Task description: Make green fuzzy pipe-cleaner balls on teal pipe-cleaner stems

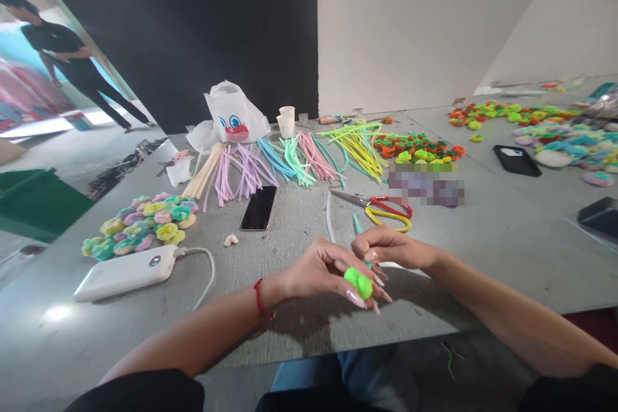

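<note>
Over the front of the grey table, my left hand (321,270) grips a bright green fuzzy pipe-cleaner piece (358,281), rounded into small lobes, between thumb and fingers. My right hand (393,248) is closed in a pinch on a teal pipe cleaner (357,224), whose upper end sticks out above the fingers. Where the teal stem meets the green piece is hidden by my fingers. Just beyond my hands lie scissors (374,204) with one red and one yellow handle. A white cable (329,219) runs beside them and passes behind my hands.
Bundles of coloured pipe cleaners (246,170) line the back, near a plastic bag (236,117) and paper cups (286,121). Left are a phone (259,208), a power bank (126,272) and pastel fuzzy flowers (140,225). Orange-green pieces (410,147) lie right. A person (72,55) stands far left.
</note>
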Demonstrator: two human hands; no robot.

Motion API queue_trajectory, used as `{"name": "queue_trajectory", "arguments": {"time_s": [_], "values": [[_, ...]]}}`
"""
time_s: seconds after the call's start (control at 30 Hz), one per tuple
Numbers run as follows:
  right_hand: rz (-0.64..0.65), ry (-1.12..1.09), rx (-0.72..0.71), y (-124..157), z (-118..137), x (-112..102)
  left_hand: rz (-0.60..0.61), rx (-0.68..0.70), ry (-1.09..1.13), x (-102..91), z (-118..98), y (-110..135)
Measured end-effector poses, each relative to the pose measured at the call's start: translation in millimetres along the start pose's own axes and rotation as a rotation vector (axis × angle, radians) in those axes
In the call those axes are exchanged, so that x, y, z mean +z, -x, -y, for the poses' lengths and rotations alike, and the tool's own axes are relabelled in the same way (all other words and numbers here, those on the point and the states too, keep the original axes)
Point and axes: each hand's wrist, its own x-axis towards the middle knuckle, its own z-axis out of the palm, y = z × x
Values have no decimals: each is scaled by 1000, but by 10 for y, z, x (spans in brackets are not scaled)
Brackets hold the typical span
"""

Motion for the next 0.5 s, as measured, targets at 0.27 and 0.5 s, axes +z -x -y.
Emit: {"name": "queue_trajectory", "arguments": {"time_s": [0.27,0.5], "values": [[-343,177,-152,-4,-71,-109,-274,208,31,-30,-56,-98],[-557,627,-209,-61,-47,-55,-472,121,189,-139,-72,-166]]}}
